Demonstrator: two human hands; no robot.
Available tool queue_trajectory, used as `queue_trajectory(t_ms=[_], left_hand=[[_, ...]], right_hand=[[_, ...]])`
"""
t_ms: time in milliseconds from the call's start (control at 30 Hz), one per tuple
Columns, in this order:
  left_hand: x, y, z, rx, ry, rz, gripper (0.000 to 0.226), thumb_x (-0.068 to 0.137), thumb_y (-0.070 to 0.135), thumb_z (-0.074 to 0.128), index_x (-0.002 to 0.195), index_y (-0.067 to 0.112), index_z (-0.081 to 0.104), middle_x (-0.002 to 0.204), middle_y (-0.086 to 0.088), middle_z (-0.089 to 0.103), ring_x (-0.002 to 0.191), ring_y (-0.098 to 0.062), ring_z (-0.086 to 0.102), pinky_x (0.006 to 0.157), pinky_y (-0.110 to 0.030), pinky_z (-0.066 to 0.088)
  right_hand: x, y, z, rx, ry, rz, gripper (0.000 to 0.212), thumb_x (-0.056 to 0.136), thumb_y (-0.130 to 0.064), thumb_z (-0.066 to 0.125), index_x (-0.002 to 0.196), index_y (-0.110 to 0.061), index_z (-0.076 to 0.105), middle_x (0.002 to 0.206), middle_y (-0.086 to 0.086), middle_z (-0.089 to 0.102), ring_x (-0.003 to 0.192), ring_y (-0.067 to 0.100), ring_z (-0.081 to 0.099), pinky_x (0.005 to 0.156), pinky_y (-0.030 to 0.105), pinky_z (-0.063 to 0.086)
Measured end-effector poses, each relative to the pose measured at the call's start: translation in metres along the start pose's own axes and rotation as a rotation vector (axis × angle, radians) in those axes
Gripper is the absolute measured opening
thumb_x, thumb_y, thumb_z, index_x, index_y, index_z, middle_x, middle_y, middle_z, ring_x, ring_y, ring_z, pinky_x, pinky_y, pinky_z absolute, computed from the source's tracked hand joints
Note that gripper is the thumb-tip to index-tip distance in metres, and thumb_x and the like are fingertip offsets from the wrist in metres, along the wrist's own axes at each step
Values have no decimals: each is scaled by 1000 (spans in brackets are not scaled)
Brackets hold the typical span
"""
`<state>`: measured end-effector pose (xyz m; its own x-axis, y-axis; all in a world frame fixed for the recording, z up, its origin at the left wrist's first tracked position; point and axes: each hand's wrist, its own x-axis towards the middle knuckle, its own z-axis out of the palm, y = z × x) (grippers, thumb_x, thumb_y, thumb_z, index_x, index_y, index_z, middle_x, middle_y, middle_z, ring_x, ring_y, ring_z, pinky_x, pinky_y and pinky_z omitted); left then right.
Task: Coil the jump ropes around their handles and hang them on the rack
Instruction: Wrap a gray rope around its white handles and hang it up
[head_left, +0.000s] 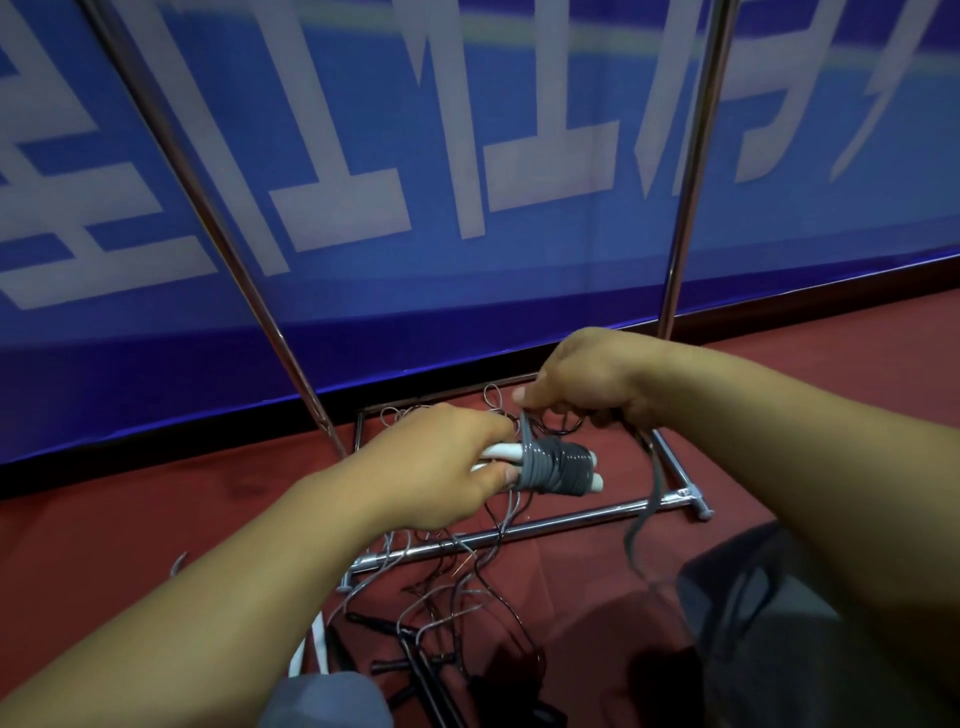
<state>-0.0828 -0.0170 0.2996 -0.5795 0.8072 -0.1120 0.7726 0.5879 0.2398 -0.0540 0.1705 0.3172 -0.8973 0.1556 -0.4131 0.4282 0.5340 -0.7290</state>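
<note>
My left hand (436, 467) grips the two white handles (501, 453) of a jump rope, held side by side and pointing right. Grey rope (556, 470) is coiled in many turns around their middle. My right hand (587, 384) is just above the coil, pinching the loose grey rope end; the free part (647, 514) hangs down past my right wrist. The chrome rack has two upright poles (218, 218) (691, 176) and a base bar (545, 527) on the floor right below my hands.
A tangle of thin grey and black ropes (457, 587) with black handles (410, 660) lies on the red floor across the rack's base. A blue banner with white characters (467, 156) stands behind the rack. My knees in grey trousers (779, 623) are at the bottom.
</note>
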Motion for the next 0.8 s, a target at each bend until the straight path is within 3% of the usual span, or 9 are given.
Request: queue_trajectory(t_ms=[67,200,333,433,567,633,700,800], left_hand=[[0,-1,3,-11,-4,5,26,93,43,59,72,36,46,69,10,55,69,-12,54,63,-33,43],[-3,-1,1,-85,-21,28,16,92,42,63,83,28,62,71,6,61,69,-12,58,64,-34,47],[-10,-5,-11,-334,-64,50,8,90,33,71,90,24,72,77,-3,67,71,-21,62,67,-42,51],[-19,-9,-18,-542,-104,66,7,90,26,75,93,20,75,82,-8,72,77,-32,66,72,-50,53],[-26,-12,-24,-738,-79,113,7,90,20,75,93,15,76,80,-11,69,71,-19,58,65,-39,47],[-27,-12,-26,-822,-30,124,4,90,17,73,90,13,74,73,0,64,68,-10,54,64,-26,44],[-28,-13,-26,-901,31,113,8,89,19,71,90,10,72,71,6,60,66,-6,51,64,-19,43],[-27,-14,-27,-1011,119,76,19,87,26,67,93,9,73,76,-1,65,73,-12,55,69,-22,45]], right_hand=[[0,3,-1,-160,93,-110,29,83,-41,79,74,-15,70,60,-5,56,53,12,46,52,21,35],[8,8,0,-231,91,-249,29,78,-45,82,75,-17,77,62,-15,66,67,1,60,68,23,46],[15,10,-2,-220,21,-361,24,79,-41,81,76,-19,75,52,-22,61,52,-8,55,57,12,41],[17,11,1,-213,-110,-405,21,82,-39,79,81,-19,74,60,-15,65,58,-5,57,62,15,46],[17,10,5,-84,-262,-356,29,73,-42,78,85,-17,71,71,-2,67,68,13,59,65,30,49],[17,6,3,-15,-336,-328,21,78,-31,76,85,-14,68,71,1,65,62,13,59,59,27,50],[16,4,1,34,-362,-328,6,90,-7,67,85,-10,65,68,4,63,55,13,57,51,24,48],[18,12,0,103,-333,-424,23,92,8,55,76,-8,58,62,3,59,56,19,51,54,31,39]])
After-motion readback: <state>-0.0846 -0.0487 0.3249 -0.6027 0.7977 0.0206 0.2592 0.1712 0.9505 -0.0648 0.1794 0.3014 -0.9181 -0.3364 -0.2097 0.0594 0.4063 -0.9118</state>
